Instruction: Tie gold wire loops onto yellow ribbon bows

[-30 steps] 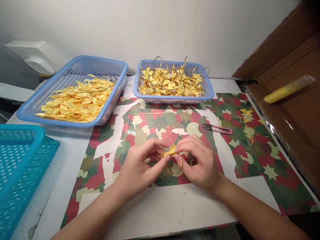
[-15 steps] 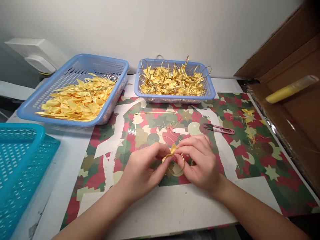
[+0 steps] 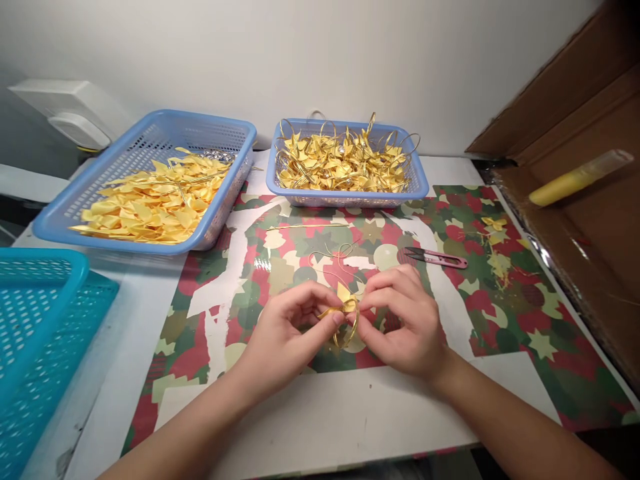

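Note:
Between my hands is a yellow ribbon bow (image 3: 345, 293) with a loop of gold cord (image 3: 356, 328) hanging at it. My left hand (image 3: 295, 327) pinches the bow between thumb and fingers. From the other side, my right hand (image 3: 403, 317) holds the gold cord in a closed pinch; its fingertips are partly hidden behind the loop. A thin loose thread (image 3: 340, 257) curls over the mat just beyond the bow. Pink-handled thread snips (image 3: 437, 257) lie beyond my right hand.
A blue basket (image 3: 200, 230) holds yellow ribbon pieces; another blue basket (image 3: 350, 195) holds finished-looking bows with gold loops. A teal basket (image 3: 80, 280) stands at left. Gold cord (image 3: 310, 227) and ribbon scraps (image 3: 500, 260) lie on the patterned mat (image 3: 540, 380). Cardboard (image 3: 575, 233) borders the right.
The gold cord loop has swung from the right side of the bow to in front of it. My right fingers have drawn slightly away from the bow to the right.

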`<state>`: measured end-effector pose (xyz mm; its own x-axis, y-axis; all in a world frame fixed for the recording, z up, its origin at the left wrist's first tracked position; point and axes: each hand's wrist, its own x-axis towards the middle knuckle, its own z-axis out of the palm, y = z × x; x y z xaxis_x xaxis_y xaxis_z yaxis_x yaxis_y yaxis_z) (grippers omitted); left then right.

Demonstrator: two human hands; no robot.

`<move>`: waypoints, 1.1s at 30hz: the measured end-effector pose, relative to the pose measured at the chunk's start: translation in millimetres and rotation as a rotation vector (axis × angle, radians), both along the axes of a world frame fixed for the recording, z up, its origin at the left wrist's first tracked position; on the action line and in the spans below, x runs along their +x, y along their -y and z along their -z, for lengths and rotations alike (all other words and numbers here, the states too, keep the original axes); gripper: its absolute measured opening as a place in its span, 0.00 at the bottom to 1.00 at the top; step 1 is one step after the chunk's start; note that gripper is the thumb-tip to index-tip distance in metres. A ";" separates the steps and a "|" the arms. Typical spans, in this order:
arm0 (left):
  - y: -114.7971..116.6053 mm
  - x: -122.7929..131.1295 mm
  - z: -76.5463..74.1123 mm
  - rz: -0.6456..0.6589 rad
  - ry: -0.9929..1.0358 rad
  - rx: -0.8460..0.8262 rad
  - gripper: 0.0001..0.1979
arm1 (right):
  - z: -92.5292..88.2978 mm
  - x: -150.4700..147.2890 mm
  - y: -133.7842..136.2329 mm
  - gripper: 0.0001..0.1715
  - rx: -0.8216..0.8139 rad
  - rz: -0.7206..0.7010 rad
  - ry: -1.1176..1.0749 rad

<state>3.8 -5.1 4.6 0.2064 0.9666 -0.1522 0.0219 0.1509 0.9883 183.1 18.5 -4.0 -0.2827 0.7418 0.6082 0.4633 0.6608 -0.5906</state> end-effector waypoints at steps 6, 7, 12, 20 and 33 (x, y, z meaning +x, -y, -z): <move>0.2 -1.3 2.0 0.030 0.052 -0.100 0.07 | 2.1 -2.9 1.8 0.04 0.023 0.010 0.045; -0.1 -1.3 1.9 0.034 0.051 -0.104 0.08 | 2.3 -3.2 2.1 0.05 0.031 0.017 0.053; -0.7 0.2 1.0 0.031 -0.008 -0.046 0.09 | 2.8 -3.9 4.6 0.08 0.076 0.062 0.087; 0.4 0.3 1.4 -0.004 -0.307 0.255 0.09 | 5.3 -7.2 7.1 0.09 0.137 0.073 0.162; -0.7 1.9 4.7 0.005 -0.384 0.198 0.03 | 8.9 -9.4 8.8 0.10 0.125 0.093 0.192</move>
